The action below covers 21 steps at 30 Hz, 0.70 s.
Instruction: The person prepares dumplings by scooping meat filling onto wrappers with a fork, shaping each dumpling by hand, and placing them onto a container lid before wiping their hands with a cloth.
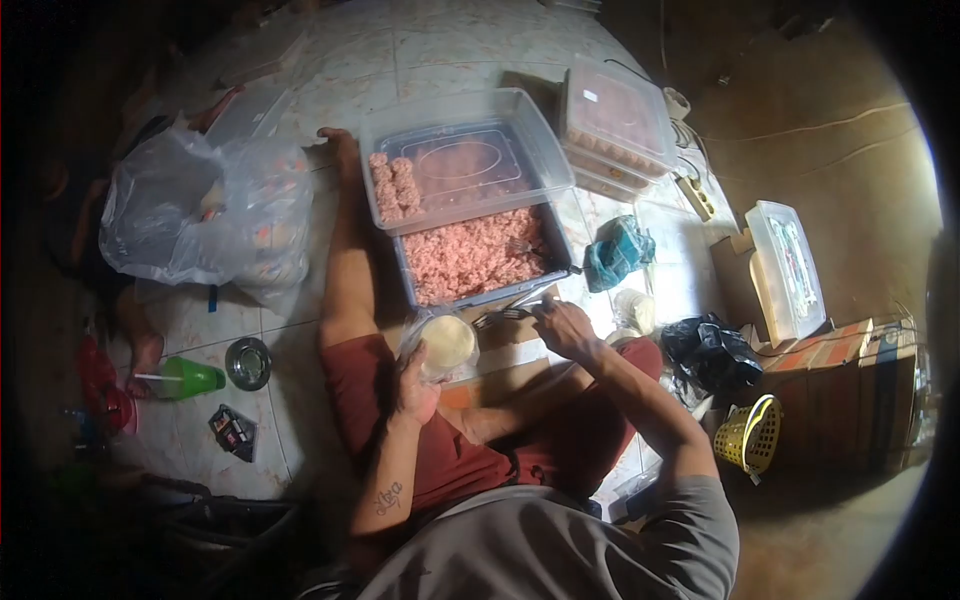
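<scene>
My left hand (413, 388) is closed on a stack of round pale wrappers (448, 341) in clear plastic, held above my lap. In my right hand (564, 328) is a metal fork (505, 312), pointing left toward the wrappers. Just beyond both hands, a dark tray (408, 278) holds pink minced filling (465, 262), with another utensil lying in it at the right. A clear plastic container (545, 130) rests across the tray's far part. Several lumpy pink filled pieces (396, 188) stand in rows at its left side.
Stacked lidded containers (618, 120) stand at the back right, near a teal plastic bag (620, 252). A large clear bag (170, 220) sits at the left, with a green cup (193, 378) and glass ashtray (248, 363) nearer. To the right are a black bag (712, 348), yellow basket (750, 437) and cardboard boxes (835, 400).
</scene>
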Tool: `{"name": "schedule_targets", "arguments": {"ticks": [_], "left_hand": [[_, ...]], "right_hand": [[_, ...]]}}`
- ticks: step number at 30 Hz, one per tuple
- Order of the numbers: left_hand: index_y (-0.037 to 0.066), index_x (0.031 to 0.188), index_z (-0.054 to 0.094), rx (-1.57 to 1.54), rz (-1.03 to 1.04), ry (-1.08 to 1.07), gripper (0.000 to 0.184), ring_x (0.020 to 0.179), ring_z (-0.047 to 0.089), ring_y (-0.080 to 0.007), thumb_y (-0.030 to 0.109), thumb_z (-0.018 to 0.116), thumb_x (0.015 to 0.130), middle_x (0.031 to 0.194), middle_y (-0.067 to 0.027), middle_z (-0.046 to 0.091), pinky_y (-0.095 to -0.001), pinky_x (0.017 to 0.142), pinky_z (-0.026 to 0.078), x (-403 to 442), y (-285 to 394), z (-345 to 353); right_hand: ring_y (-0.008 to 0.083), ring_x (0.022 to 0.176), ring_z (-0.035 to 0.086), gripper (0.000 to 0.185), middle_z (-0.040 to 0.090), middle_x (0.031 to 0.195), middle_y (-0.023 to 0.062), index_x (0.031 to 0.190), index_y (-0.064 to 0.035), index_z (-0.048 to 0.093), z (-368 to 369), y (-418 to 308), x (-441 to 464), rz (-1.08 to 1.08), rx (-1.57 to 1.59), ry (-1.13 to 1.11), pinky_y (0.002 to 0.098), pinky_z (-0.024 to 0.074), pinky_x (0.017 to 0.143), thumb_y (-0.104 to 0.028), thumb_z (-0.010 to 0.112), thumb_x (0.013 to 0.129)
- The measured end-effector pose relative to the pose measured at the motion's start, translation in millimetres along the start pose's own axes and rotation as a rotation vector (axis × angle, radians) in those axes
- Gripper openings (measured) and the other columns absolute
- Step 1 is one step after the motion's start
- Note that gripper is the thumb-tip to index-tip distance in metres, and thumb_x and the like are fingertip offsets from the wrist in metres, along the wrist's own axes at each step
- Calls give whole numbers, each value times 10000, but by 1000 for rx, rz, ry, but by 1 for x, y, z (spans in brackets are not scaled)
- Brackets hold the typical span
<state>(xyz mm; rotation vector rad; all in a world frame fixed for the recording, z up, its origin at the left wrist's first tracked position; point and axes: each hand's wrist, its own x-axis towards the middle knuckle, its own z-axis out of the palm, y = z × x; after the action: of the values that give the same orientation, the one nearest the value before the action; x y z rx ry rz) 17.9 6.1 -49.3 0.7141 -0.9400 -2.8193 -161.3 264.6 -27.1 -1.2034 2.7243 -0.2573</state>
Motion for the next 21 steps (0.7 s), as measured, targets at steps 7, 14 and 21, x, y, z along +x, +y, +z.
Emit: {"name": "schedule_targets", "arguments": {"ticks": [7,14,21], "left_hand": [[169,1372,535,-52,-104,-74,518,1156,592,-185,511,576,985,1309,-18,618,-384,861,502,6,-6,5],[115,1408,507,72,-119,-116,573,1264,538,-219,510,564,996,1366,-40,570,-406,1030,471,-17,0,28],[67,1285,604,592,89,-228,459,1112,612,-196,434,587,1009,1218,-58,647,-351,946,492,-5,-23,7]], "right_hand": [[473,871,628,164,595,986,338,949,57,635,-67,-22,8,41,223,61,511,525,795,-13,529,845],[458,1003,612,388,605,1115,310,1134,43,623,-79,-89,28,-46,683,349,501,507,854,-300,620,953],[261,768,567,289,574,829,153,981,-2,584,-29,-103,-17,95,974,223,396,457,715,-288,594,1026]]}}
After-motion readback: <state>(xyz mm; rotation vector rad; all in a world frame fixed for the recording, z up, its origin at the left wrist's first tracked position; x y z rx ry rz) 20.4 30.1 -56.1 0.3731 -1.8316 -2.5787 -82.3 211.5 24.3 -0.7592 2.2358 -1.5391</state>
